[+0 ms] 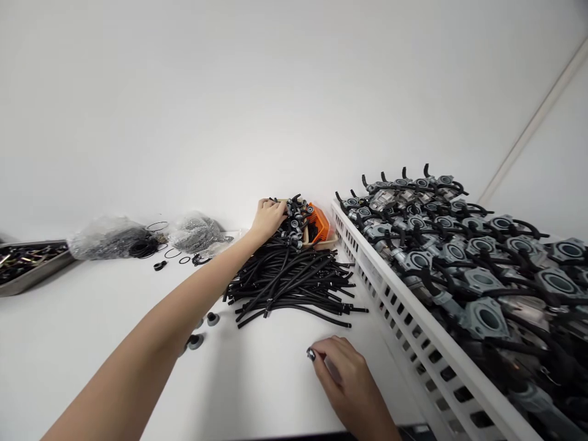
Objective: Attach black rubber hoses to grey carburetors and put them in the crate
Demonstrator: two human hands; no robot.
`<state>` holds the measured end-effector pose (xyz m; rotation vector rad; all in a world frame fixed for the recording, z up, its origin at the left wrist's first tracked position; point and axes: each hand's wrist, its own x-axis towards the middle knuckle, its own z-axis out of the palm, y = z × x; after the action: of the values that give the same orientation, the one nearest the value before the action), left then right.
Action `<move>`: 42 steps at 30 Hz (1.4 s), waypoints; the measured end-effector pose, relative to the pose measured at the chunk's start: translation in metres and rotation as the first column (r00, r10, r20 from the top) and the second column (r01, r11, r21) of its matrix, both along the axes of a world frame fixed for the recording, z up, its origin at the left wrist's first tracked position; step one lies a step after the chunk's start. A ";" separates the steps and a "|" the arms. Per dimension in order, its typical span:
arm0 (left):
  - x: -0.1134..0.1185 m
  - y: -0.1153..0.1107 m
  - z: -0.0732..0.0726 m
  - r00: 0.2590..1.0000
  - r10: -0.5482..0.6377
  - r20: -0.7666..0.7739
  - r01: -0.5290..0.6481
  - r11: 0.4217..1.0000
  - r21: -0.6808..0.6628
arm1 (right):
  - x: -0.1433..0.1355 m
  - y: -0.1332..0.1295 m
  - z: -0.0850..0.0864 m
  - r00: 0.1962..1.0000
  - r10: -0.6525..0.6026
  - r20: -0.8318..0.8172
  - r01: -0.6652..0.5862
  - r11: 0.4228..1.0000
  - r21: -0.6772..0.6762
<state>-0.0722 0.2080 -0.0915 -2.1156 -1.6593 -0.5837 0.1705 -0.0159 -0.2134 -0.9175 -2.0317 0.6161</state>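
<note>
My left hand [270, 215] reaches to the back of the white table, its fingers curled down at a heap of small black-and-grey parts [294, 222] in a tray. The fingertips are hidden among these parts, so what they grip, if anything, does not show. Near the front, my right hand [345, 375] is closed, with a small dark, shiny piece [311, 354] pinched at the thumb and fingertips. Between the two hands lies a pile of short black rubber hoses [289, 282]. A few grey-and-black round parts [196, 340] stand beside my left forearm.
A white slotted crate [395, 294] full of carburetors [482, 278] with black hoses runs along the right. An orange basket [322, 223] sits by its far corner. At left are clear plastic bags [108, 237], black rings [184, 260] and a metal tray [39, 272] of small metal parts.
</note>
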 end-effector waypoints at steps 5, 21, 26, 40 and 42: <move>-0.003 -0.056 0.017 0.984 -0.171 0.057 0.168 0.985 0.046 | 0.002 0.000 -0.001 1.000 0.013 -0.014 -0.013 1.000 0.009; -0.065 -0.265 -0.049 0.898 -0.388 -0.207 0.311 0.894 -0.323 | 0.004 0.000 -0.002 0.999 0.021 0.047 -0.024 0.998 0.066; -0.079 -0.275 -0.062 0.957 -0.243 -0.161 0.183 0.932 -0.314 | 0.004 0.000 -0.003 0.997 0.005 0.079 -0.010 0.998 0.058; -0.162 -0.302 -0.092 0.808 0.199 0.554 -0.025 0.952 -0.306 | -0.046 0.005 0.030 0.989 0.137 0.063 -0.150 0.945 0.291; -0.159 -0.293 -0.099 0.818 0.197 0.541 -0.008 0.943 -0.332 | -0.071 0.010 0.047 0.971 0.219 0.093 -0.237 0.929 0.285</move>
<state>-0.2315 -0.0852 -0.1908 -2.1729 -2.3150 -1.0582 0.0999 -0.0062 -0.1664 -0.5330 -2.2286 0.3939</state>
